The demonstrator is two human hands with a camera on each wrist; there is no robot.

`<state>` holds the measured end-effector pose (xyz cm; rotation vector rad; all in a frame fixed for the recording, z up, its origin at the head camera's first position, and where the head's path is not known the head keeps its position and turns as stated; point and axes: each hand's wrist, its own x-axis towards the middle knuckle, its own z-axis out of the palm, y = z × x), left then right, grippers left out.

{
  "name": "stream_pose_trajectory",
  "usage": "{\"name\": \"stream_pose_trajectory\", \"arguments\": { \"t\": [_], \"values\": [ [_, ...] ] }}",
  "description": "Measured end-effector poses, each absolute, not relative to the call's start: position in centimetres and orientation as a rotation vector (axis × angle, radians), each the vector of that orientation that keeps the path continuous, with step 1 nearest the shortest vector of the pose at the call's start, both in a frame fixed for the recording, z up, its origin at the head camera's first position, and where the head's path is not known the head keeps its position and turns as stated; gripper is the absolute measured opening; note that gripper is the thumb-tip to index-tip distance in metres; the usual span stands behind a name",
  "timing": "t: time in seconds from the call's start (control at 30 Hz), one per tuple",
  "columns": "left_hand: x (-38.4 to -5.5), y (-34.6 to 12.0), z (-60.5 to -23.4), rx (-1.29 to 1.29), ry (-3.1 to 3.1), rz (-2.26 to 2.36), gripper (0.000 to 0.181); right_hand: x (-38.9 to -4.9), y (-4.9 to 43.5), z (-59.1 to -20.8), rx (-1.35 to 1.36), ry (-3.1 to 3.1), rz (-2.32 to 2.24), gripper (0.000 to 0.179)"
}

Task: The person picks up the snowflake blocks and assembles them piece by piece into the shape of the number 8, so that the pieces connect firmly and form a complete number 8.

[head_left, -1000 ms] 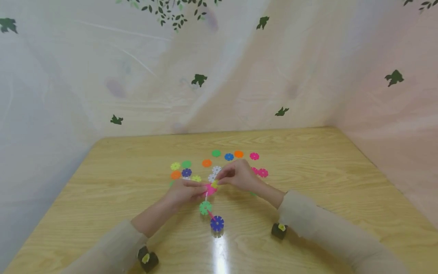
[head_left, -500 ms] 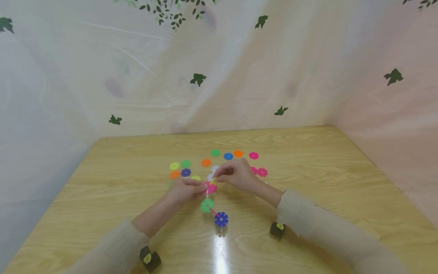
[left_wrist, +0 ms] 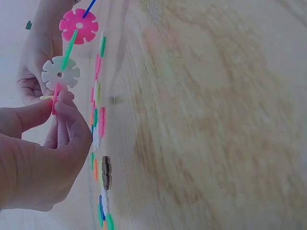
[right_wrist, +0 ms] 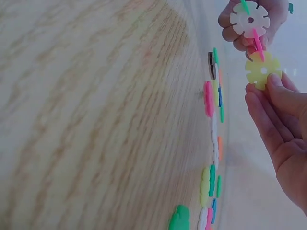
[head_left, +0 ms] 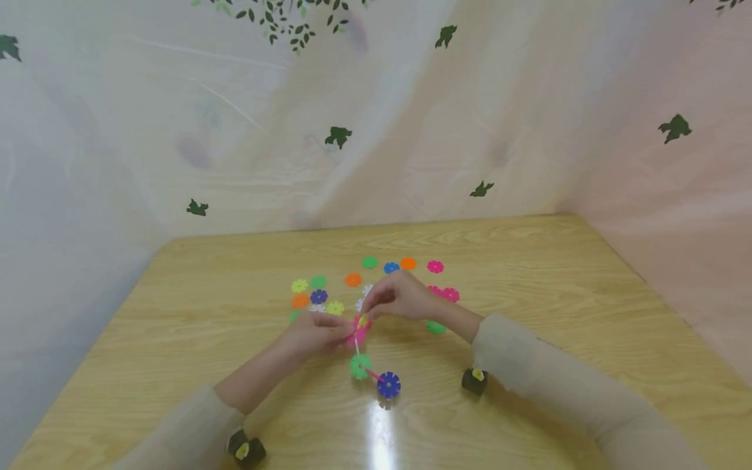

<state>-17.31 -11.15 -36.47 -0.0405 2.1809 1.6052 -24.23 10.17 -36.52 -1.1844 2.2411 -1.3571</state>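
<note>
My left hand (head_left: 314,335) pinches a pink snowflake disc (left_wrist: 56,98) at the upper end of a chain of slotted discs. Thumb and fingertips of my right hand (head_left: 405,299) grip a yellow snowflake disc (right_wrist: 262,71), whose notched edge meets the pink one. From the held end hang a white disc (left_wrist: 60,74), a green disc edge-on (left_wrist: 69,50) and another pink disc (left_wrist: 79,26). Lower in the head view dangle a green disc (head_left: 361,367) and a dark blue disc (head_left: 388,385). The fingers partly cover the yellow and pink discs.
Loose discs lie flat on the wooden table (head_left: 517,274) beyond the hands: orange (head_left: 353,279), purple (head_left: 318,296), blue (head_left: 391,267), and pink ones (head_left: 450,295) at the right. A green disc (head_left: 436,327) lies under the right wrist. A pale printed curtain (head_left: 258,130) hangs behind the table.
Both hands stay together on the pink and yellow discs. The right hand has shifted slightly left, and the chain's dangling end has swung a little to the right.
</note>
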Motion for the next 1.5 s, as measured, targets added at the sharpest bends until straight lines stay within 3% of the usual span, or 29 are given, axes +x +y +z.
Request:
{"name": "stream_pose_trajectory", "arguments": {
  "t": [0.73,1.5],
  "values": [
    [-17.3,-11.4,-37.0,-0.012,2.231,1.594,0.027,-24.1,9.3,-36.9,-1.139,2.28,-1.305,0.015],
    [-17.6,-12.7,-37.0,-0.178,2.224,1.643,0.029,-24.4,7.4,-37.2,-1.127,2.601,-0.616,0.021]
  ]
}}
